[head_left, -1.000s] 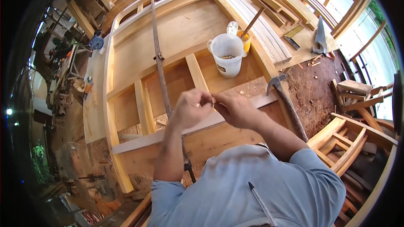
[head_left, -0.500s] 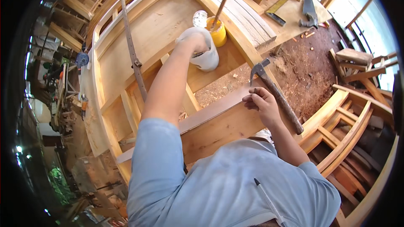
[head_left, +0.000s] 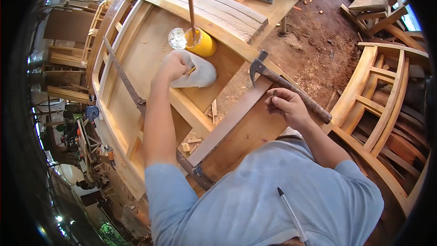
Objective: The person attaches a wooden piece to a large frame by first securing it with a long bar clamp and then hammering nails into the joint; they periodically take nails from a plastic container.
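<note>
Since the preceding frame, the left hand (head_left: 174,65) has drawn back from deep inside the white pitcher (head_left: 205,74) to its mouth, while the right hand (head_left: 289,108) stays near the hammer (head_left: 296,92). The pitcher rests within the wooden frame (head_left: 193,114), just beside the yellow tub (head_left: 203,45); whether it stands upright or leans cannot be told. The left fingers are curled at the rim, but what they grip, if anything, is hidden. The right thumb and fingers are pinched together on a small dark piece (head_left: 274,93), too small to identify, above the end of the pale strip (head_left: 230,122). Good practice, in judgement, is to steady the pitcher, draw out only a few pieces, and keep the right pinch light yet secure, clear of the hammer head.
</note>
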Available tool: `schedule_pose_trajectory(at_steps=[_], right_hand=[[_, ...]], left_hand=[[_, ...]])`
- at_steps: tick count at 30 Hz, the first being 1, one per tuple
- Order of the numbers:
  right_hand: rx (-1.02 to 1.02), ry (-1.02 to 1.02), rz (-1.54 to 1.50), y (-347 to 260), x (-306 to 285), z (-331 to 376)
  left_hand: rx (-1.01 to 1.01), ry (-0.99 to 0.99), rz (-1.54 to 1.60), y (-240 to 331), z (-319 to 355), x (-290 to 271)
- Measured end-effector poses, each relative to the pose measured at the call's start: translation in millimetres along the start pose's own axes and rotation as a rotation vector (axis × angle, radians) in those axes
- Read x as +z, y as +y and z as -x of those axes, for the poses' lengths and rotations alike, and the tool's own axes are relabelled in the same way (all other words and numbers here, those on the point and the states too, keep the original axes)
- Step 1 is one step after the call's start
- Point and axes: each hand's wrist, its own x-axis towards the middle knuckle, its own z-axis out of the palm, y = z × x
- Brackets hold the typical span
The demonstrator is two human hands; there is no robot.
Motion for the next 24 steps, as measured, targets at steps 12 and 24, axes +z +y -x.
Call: schedule_pose_trajectory(at_steps=[12, 24], right_hand=[[0.222, -0.265, 0.098, 23.4, 83.9, -5.9], [0.281, -0.231, 0.35, 72.4, 111.4, 0.2]], left_hand=[[0.58, 0.47, 1.647, -7.5, 189.6, 139.3], [0.019, 0.406, 2.352, 71.3, 218.1, 227.0]])
